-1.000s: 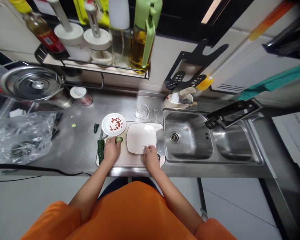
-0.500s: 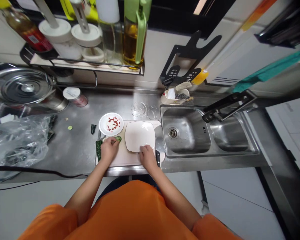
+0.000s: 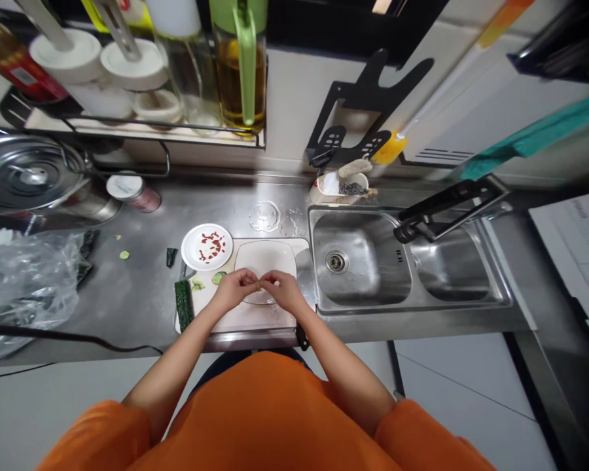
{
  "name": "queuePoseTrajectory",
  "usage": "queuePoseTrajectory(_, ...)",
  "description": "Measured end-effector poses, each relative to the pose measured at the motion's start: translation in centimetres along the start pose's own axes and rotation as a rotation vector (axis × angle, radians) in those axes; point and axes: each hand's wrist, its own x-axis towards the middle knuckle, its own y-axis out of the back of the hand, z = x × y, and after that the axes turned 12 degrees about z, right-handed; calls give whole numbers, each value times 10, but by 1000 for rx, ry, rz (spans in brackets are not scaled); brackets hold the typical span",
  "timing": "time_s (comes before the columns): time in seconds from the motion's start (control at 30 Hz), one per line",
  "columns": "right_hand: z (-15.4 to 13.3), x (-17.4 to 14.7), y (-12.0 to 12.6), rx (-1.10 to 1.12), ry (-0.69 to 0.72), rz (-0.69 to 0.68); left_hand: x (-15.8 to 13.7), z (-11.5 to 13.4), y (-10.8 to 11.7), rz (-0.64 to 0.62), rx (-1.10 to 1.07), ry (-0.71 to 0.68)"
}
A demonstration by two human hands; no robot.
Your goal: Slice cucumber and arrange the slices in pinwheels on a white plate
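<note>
While the fingers of the left hand [image 3: 239, 289] and right hand [image 3: 281, 289] are pinching what's probably a cucumber slice [image 3: 260, 286] over the white plate [image 3: 265, 256], I'm guessing it's light, slippery and tearable. Edges are looking like the safest grip.

Can't tell what's where the bare left hand [image 3: 234, 290] and bare right hand [image 3: 283, 290] meet, too small, and they hide part of the squarish glossy white plate [image 3: 266, 256]. Edge chops the red-labelled brown glass bottle [image 3: 22, 72] at 10 o'clock and round lidded steel pot [image 3: 39, 176] at 9; insides of the crumpled clear plastic bag [image 3: 44, 271] at 8 are mush
</note>
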Motion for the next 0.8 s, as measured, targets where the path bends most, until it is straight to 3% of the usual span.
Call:
queuePoseTrajectory(0.2,4,1,13,91,-55,10,3,2,-7,4,-75,88)
queuePoseTrajectory(0.4,2,3,24,57,19,65,6,-3,-17,-18,-351,554)
queuePoseTrajectory(0.5,5,4,26,38,69,58,10,-2,-23,-79,-455,687)
queuePoseTrajectory(0.67,9,5,25,64,40,55,22,-1,-28,-72,-634,717)
queuePoseTrajectory(0.8,13,6,21,97,-48,87,33,-6,-29,-10,-615,668)
